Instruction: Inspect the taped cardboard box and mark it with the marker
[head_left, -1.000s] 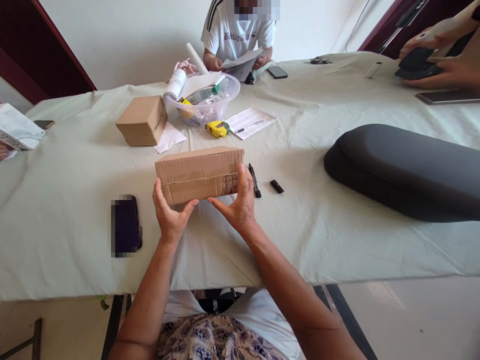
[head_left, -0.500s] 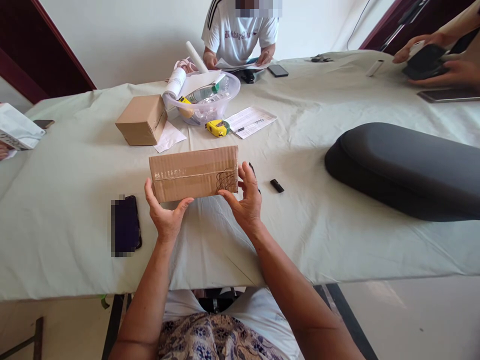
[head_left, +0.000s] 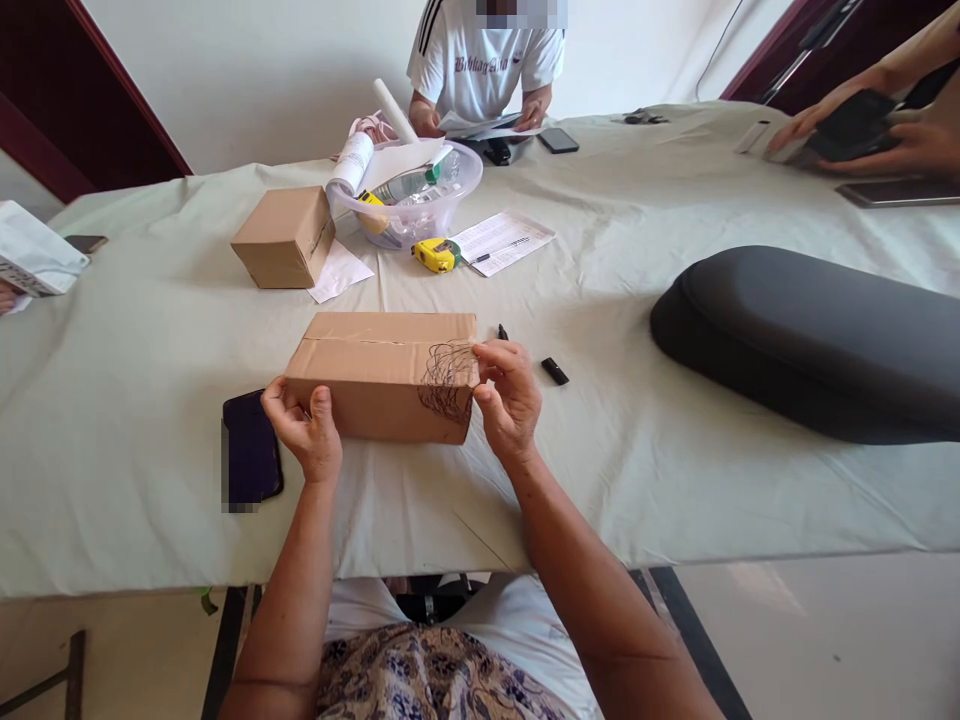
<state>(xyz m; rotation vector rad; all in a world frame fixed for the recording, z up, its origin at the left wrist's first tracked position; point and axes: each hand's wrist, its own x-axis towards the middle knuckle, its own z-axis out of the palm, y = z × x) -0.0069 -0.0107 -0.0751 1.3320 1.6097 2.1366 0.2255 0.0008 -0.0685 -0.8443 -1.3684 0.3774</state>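
A brown cardboard box with black scribbles at its right end lies before me, its top and near side showing. My left hand grips its left end, thumb on the near side. At the opposite end my right hand holds the corner with thumb and fingers. Just beyond that hand a black marker is partly hidden. Its black cap lies apart to the right. A dark phone rests left of my left hand.
Further back stand another cardboard box and a plastic basin of bottles and rolls. A yellow tape measure lies by a paper sheet. A black padded seat fills the right. A person sits opposite; another's hands hold a dark object.
My hands have tipped the box, so its scribbled top and a plain near side now show. It has come closer to me. My right fingers have shifted to its right corner.
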